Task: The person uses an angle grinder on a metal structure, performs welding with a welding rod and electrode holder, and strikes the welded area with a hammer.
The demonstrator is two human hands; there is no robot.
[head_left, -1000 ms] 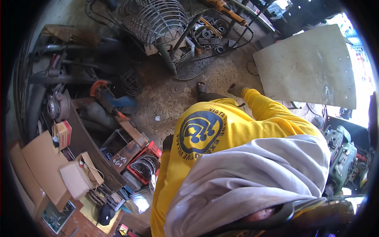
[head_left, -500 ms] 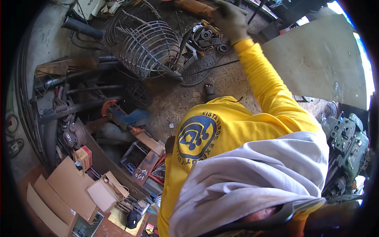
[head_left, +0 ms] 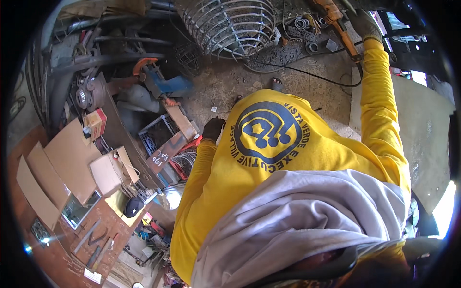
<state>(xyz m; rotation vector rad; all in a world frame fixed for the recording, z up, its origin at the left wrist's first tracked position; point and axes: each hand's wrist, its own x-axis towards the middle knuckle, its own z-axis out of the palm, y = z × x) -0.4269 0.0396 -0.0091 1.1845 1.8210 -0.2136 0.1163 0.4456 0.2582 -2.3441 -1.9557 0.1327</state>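
At the upper right, my gloved right hand is closed at the side of a long orange power tool. The top edge of the view cuts off part of the hand and tool. A black cord runs from the tool's lower end in a loop and across the floor to the left. My left hand, in a dark glove, hangs low at my left side, near a wooden box. Its fingers are too dark to make out. Ahead of my feet stands a round cage of bent metal bars.
Metal rings and scrap lie beside the cage. A large pale sheet leans at the right. To the left are a blue-and-orange metal piece, a plastic crate, cardboard and a brown table with hand tools.
The view has shifted, so the cage sits higher. My right hand and the orange tool have moved right, past the metal rings. My left hand, mostly hidden before, now shows at my side.
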